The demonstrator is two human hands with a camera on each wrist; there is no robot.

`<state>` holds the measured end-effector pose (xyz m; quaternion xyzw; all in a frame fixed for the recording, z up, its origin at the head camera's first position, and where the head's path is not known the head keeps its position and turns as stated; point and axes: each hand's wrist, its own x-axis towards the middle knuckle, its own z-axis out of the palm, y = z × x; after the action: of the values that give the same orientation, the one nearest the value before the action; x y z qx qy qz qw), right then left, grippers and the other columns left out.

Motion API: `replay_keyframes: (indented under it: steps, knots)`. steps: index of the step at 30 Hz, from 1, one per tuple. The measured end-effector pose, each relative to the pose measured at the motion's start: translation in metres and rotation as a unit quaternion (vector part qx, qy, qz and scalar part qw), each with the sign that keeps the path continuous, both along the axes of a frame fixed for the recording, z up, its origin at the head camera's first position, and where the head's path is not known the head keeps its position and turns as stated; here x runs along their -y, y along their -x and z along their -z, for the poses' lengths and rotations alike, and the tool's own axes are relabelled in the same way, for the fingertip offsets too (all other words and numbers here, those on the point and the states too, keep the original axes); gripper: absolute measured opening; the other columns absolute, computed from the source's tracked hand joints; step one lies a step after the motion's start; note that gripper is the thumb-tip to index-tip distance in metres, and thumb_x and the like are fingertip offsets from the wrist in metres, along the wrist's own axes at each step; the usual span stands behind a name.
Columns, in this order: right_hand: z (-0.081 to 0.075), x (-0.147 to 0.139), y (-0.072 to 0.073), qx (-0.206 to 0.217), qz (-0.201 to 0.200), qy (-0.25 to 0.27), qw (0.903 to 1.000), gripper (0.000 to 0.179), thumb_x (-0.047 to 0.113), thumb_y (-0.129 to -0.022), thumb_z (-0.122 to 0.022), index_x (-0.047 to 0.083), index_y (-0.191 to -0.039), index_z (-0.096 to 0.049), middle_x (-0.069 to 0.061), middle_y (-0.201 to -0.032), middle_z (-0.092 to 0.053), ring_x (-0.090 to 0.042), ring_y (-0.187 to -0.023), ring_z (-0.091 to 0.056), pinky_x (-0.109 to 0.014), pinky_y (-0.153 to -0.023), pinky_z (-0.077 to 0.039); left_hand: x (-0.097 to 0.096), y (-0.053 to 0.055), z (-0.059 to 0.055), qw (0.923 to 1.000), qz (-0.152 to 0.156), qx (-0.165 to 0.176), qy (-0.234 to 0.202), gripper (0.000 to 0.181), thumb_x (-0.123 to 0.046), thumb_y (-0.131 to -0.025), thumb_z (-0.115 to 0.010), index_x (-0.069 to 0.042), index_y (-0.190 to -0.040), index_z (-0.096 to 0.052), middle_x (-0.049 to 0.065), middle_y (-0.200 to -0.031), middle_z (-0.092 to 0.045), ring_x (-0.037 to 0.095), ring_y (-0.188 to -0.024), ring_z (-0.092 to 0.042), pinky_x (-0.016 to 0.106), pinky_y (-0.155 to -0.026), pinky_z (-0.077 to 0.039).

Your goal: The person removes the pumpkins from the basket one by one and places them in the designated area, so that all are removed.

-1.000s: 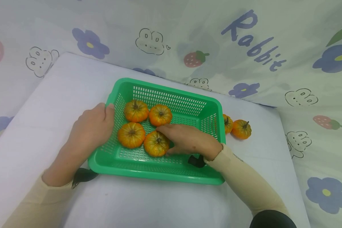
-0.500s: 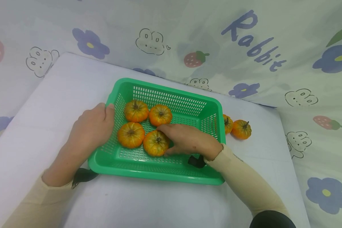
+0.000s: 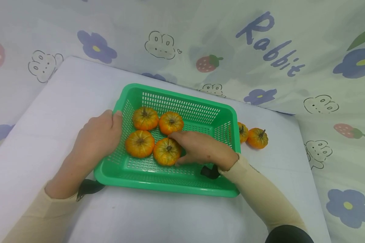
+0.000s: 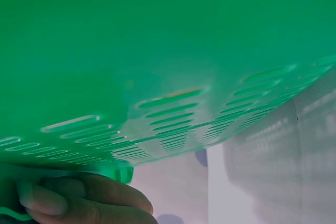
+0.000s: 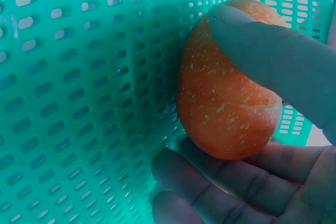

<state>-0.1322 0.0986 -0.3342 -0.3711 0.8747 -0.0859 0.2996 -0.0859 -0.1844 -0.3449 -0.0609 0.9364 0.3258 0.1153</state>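
Observation:
A green plastic basket (image 3: 167, 189) with slotted walls holds several small orange pumpkins. My left hand (image 3: 98, 135) grips the basket's left rim; in the left wrist view its curled fingers (image 4: 100, 198) show beside the slotted outer wall. Inside the basket, my right hand (image 3: 202, 148) holds the front right pumpkin (image 3: 166, 152) from its right side. In the right wrist view the thumb (image 5: 273, 51) lies on one side of this pumpkin (image 5: 226, 98) and the fingers on the other. Close by sit the front left pumpkin (image 3: 140, 144), the back left one (image 3: 145, 118) and the back right one (image 3: 171, 123).
Two more pumpkins stand on the white table outside the basket's right wall: one (image 3: 257, 138) in full view, the other (image 3: 242, 132) partly hidden by the rim. Behind the table hangs a printed cloth (image 3: 182, 30). A dark strap (image 3: 210, 172) shows at the right wrist.
The pumpkin in my right hand has shifted very slightly, tilting a little. My left hand and the basket have stayed in place.

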Motion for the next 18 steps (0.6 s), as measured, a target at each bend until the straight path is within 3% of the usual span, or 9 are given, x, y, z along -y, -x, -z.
replay_keyframes:
  steps: [18]
  knots:
    - [-0.0074,-0.0070,-0.0005,-0.017,0.004,0.032,0.9993,0.081,0.037,-0.086,-0.089,0.007,-0.150,-0.051,-0.004,-0.146,-0.058,-0.018,-0.129,-0.057,-0.035,-0.110,-0.044,-0.0005,0.0006,-0.0001,1.0000,0.001,-0.001,-0.002,0.062,-0.050,-0.111,-0.013,0.000,-0.107,-0.049,0.015,-0.075,-0.047,0.030,-0.061,-0.053,0.038,-0.047,-0.045]
